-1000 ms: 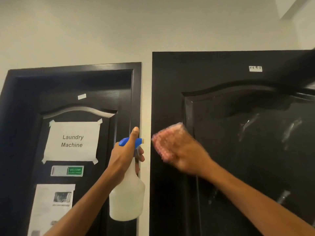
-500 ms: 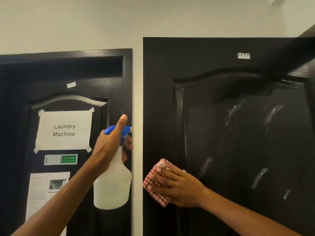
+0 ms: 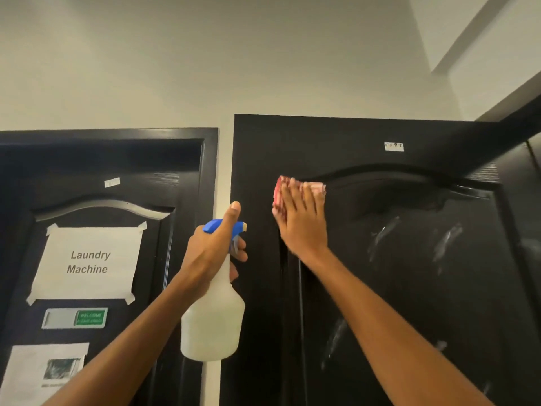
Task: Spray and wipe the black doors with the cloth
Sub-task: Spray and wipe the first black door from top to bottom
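Right hand (image 3: 303, 221) presses a red checked cloth (image 3: 280, 191) flat against the right black door (image 3: 409, 288); left hand (image 3: 213, 250) grips a spray bottle (image 3: 212, 323). Wet streaks may dry unwiped.

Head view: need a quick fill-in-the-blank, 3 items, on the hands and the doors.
1. The left hand grips a white ____ bottle.
2. The right hand presses a red checked ____ against the right black door.
3. The paper sign on the left black door reads "Laundry ____".

Missing words: spray; cloth; Machine
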